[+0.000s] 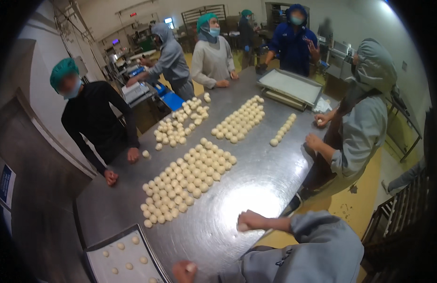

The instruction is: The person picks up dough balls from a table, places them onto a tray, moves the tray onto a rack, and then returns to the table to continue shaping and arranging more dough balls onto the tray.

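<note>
My left hand (pixel 183 272) is at the lower edge, beside the corner of a paper-lined tray (pixel 98 257). Its fingers are closed round a small pale dough ball (pixel 191 267), partly hidden. Over the bright patch of the steel table (pixel 232 198), my right hand (pixel 252 220) is curled, with a bit of a pale dough ball (pixel 242 227) showing beneath its fingers. On the tray, several dough pieces (pixel 129 266) lie spaced apart. Just beyond my hands, dough balls (pixel 180 181) stand in close rows.
Further off are a second block of dough balls (pixel 239 120), a short line (pixel 283 129) and a loose heap (pixel 180 122). A lined tray (pixel 291 85) rests at the far end. Co-workers stand round the table; one at right (pixel 364 113) holds a dough ball.
</note>
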A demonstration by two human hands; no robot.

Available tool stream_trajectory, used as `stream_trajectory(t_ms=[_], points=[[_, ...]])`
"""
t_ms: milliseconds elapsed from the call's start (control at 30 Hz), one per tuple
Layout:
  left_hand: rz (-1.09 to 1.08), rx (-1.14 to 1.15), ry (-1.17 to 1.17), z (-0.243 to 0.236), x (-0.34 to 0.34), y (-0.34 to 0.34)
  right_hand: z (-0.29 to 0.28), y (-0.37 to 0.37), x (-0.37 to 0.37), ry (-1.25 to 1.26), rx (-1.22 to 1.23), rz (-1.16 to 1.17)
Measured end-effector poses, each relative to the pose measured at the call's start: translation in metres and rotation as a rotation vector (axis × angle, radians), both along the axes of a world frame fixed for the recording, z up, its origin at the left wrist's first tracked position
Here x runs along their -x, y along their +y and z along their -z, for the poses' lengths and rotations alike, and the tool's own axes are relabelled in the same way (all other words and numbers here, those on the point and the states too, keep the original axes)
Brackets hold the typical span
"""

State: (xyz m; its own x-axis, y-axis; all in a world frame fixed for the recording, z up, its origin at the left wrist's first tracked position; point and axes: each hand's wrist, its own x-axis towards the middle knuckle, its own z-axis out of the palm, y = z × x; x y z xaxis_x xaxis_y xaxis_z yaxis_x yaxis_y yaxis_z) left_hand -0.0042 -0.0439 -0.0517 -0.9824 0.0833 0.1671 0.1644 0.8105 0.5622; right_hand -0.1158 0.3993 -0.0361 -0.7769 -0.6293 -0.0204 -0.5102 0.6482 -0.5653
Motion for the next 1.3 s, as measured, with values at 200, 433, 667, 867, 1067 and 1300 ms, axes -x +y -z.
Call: stream_trajectory(t_ms=[200,433,667,867,1067,1300], points=[[-0.012,-0.254,0.175,0.005,0.031,0.094,-0.002,-0.109,0.005,0.15,0.433,0.08],[-0.101,-0.102,0.213,-0.029,0.044,0.032,-0.009,0.003,0.03,0.353,0.04,0.225],[0.26,-0.122,0.185,0.002,0.013,0.067,0.017,-0.062,-0.03,0.197,0.665,0.038],[-0.065,-0.106,0.226,-0.014,0.072,0.065,-0.027,-0.011,0.022,0.35,0.184,0.374],[0.337,-0.169,0.201,-0.007,0.045,0.062,0.012,-0.054,-0.012,0.131,0.586,-0.007],[-0.02,-0.216,0.191,-0.017,0.089,0.079,-0.028,-0.045,0.053,0.465,0.362,0.427]])
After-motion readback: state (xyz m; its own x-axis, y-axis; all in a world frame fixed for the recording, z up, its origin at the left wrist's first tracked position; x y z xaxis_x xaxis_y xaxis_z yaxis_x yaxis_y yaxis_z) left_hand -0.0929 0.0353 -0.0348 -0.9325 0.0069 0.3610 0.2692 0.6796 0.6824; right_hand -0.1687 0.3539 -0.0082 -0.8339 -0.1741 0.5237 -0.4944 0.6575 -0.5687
